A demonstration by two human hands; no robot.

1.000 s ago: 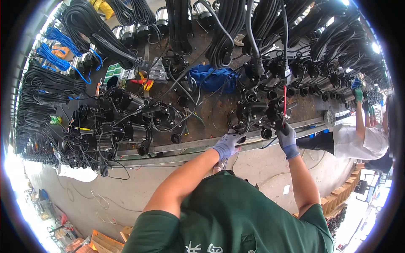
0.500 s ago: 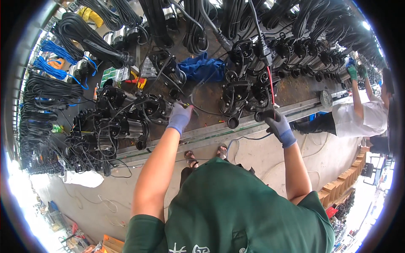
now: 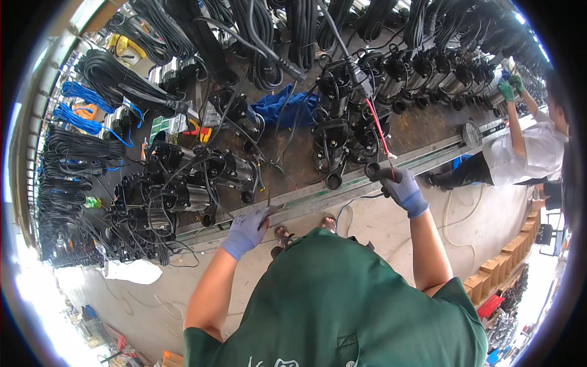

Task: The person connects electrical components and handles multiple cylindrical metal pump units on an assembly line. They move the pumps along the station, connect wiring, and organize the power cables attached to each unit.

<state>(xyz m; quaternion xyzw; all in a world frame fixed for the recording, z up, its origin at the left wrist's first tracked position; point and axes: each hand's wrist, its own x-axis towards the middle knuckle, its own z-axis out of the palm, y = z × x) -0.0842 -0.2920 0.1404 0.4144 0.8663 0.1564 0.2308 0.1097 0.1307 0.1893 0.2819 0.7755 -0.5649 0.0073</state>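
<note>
Lead (image 3: pixel 375 118), red, likely light, flexible, best held at the end your right hand (image 3: pixel 400 187) pinches; left hand's grip, by your left hand (image 3: pixel 247 232), unclear.

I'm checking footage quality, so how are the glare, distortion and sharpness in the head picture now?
In the head view, white glare burns out the lower-left rim; same view, the row of boxes seems to bend near the right rim; head view again, the right hand and red wire look fairly clear, while crowded black cables at left are hard to separate.
</note>
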